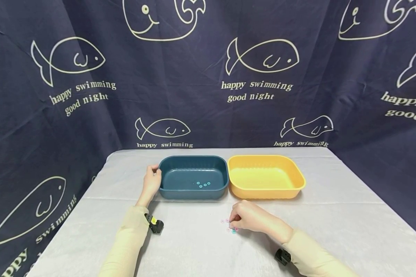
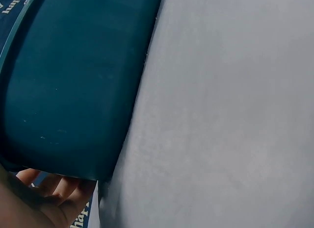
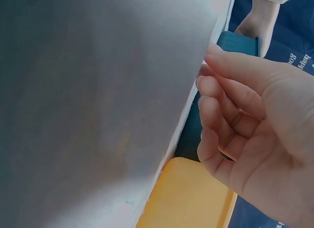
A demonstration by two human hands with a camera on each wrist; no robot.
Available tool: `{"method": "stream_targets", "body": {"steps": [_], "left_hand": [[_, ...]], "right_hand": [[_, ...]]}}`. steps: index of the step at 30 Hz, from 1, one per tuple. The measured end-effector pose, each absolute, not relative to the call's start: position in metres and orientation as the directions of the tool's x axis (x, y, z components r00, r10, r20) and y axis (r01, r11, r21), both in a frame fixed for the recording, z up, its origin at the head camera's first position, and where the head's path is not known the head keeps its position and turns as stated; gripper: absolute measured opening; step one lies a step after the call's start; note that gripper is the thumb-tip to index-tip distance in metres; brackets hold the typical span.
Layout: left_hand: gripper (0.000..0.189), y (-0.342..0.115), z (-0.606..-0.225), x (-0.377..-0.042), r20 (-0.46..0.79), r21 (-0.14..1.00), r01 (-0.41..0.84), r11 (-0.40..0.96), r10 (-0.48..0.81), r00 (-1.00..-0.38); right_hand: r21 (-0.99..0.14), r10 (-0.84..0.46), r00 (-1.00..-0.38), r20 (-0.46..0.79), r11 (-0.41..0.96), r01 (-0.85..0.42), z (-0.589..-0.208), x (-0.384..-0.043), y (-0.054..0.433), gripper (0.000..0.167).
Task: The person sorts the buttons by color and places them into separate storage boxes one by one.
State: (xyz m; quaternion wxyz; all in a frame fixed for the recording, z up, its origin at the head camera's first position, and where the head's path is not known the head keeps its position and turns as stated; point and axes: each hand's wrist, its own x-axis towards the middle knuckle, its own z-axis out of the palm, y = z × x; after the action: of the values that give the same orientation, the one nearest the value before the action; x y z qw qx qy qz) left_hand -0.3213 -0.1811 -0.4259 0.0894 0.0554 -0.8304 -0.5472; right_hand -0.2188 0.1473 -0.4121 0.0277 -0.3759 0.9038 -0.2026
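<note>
Buttons (image 1: 234, 231): loose, crowded just beside our right hand (image 1: 251, 216); so small, they could scatter from a careless brush.
Blue tray (image 1: 194, 195): beside our left hand (image 1: 151, 181); an uneven tug could tip it.
Left hand: gripping the tray's end.
Right hand: thumb and forefinger together; we cannot tell whether they hold a button.
</note>
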Motion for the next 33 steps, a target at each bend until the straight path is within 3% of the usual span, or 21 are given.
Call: {"method": "stream_targets", "body": {"steps": [14, 25, 33], "left_hand": [[0.038, -0.1809, -0.4263, -0.3217, 0.087, 0.921, 0.005, 0.39, -0.191, -0.978], [0.038, -0.1806, -0.4252, -0.3215, 0.087, 0.922, 0.008, 0.387, -0.188, -0.978], [0.038, -0.1805, -0.4265, -0.3218, 0.088, 0.917, 0.005, 0.4, -0.19, -0.978]], "right_hand": [[-0.389, -0.692, -0.712, 0.115, 0.628, -0.674, -0.4137, -0.2201, 0.1488, 0.005], [-0.445, -0.647, -0.745, 0.16, 0.627, -0.64, -0.4087, -0.2188, 0.1525, 0.004], [-0.36, -0.633, -0.723, 0.278, 0.629, -0.689, -0.4039, -0.2199, 0.1556, 0.005]]}}
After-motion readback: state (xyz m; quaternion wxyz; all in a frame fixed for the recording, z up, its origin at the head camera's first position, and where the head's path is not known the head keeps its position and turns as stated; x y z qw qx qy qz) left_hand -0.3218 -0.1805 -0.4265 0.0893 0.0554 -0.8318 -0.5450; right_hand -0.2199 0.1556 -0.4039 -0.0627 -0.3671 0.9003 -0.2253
